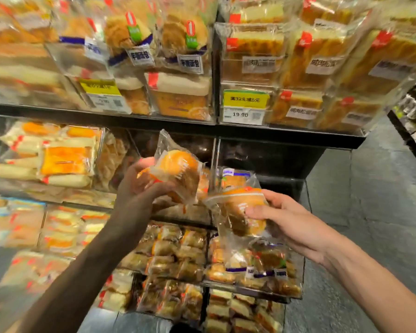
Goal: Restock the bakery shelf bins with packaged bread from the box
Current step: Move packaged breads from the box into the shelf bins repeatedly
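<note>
Left hand (139,186) grips a wrapped bun (180,170), raised before the dark middle shelf (262,155). Right hand (281,217) grips a second bun packet (240,212), lower and to the right, just beside the first. Both wrappers are clear, crinkled plastic; the buns are round, golden-topped and brown-sided. Clear bins (250,272) below hold packaged bread.

I see open room in the dark bin (269,159) right of the clear divider (217,152), under the upper shelf edge (286,133). My left hand (139,188) with its bun pack (178,171) and my right hand (283,219) with a second pack (240,212) stand before it. Stacked packs (65,159) fill the left side, and more packs (178,255) crowd the tier below. The aisle floor (370,188) lies open on the right.
</note>
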`<state>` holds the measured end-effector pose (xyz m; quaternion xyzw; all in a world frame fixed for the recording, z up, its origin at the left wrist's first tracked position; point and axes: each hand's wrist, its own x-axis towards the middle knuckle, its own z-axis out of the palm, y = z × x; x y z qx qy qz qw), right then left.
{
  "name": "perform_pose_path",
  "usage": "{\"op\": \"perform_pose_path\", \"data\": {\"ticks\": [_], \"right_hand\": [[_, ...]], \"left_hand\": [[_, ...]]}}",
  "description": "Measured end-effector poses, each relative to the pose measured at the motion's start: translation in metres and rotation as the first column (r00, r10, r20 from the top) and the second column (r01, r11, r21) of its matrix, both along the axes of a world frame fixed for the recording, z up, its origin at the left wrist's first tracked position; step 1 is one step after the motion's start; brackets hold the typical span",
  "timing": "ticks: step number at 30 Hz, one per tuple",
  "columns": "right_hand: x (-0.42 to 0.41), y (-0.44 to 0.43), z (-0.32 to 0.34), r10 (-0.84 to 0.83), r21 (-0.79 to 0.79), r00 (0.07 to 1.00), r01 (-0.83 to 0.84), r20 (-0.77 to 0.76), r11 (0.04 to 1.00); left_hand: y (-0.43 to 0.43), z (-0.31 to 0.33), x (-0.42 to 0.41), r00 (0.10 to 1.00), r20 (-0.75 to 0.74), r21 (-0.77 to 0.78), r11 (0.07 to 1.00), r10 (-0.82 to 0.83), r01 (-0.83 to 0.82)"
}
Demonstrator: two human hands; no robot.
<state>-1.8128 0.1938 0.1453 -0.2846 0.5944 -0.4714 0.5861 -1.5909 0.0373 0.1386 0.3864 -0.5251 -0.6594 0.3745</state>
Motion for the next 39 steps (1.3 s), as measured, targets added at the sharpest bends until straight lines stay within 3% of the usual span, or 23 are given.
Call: {"op": "perform_pose_path", "data": {"ticks": [4,7,12,14,17,18,21,23,26,32,35,37,39], "right_hand": [[0.036,-0.032,-0.003,-0.097,-0.006,0.994,0.097,-0.053,0.995],[0.069,-0.059,-0.012,-0.194,-0.011,0.977,0.194,-0.090,0.981],[0.112,-0.098,-0.026,-0.276,-0.054,0.926,0.271,-0.256,0.961],[0.120,-0.109,-0.029,-0.297,-0.056,0.911,0.294,-0.286,0.954],[0.125,-0.123,-0.034,-0.343,-0.068,0.876,0.341,-0.339,0.938],[0.125,-0.127,-0.034,-0.365,-0.075,0.862,0.363,-0.352,0.929],[0.125,-0.136,-0.036,-0.396,-0.086,0.827,0.396,-0.400,0.914],[0.123,-0.139,-0.037,-0.393,-0.089,0.820,0.394,-0.417,0.915],[0.122,-0.143,-0.038,-0.373,-0.089,0.825,0.373,-0.424,0.924],[0.124,-0.153,-0.039,-0.366,-0.093,0.822,0.363,-0.437,0.927],[0.124,-0.162,-0.041,-0.355,-0.078,0.830,0.358,-0.431,0.931],[0.126,-0.166,-0.043,-0.355,-0.069,0.835,0.361,-0.420,0.930],[0.127,-0.170,-0.046,-0.356,-0.064,0.835,0.364,-0.420,0.929]], "left_hand": [[-0.035,-0.021,0.044,0.998,0.004,0.071,0.996,0.057,-0.057],[-0.066,-0.033,0.077,0.995,0.087,0.015,0.998,0.055,-0.056],[-0.119,-0.030,0.116,0.906,0.418,-0.383,0.917,0.067,0.109],[-0.138,-0.025,0.112,0.871,0.488,-0.460,0.865,0.055,0.203],[-0.171,-0.028,0.086,0.818,0.558,-0.651,0.685,0.139,0.328],[-0.183,-0.032,0.074,0.806,0.576,-0.647,0.680,0.138,0.345],[-0.215,-0.045,0.040,0.716,0.698,-0.336,0.883,-0.001,0.329],[-0.226,-0.056,0.022,0.689,0.724,-0.225,0.928,-0.044,0.296],[-0.235,-0.070,0.005,0.664,0.745,-0.155,0.955,-0.054,0.252],[-0.249,-0.099,-0.010,0.454,0.891,-0.146,0.949,0.003,0.280],[-0.245,-0.102,-0.016,0.296,0.947,-0.245,0.877,0.125,0.414],[-0.240,-0.107,-0.016,0.179,0.937,-0.346,0.730,0.299,0.589],[-0.241,-0.111,-0.018,0.150,0.901,-0.383,0.583,0.407,0.716]]}}
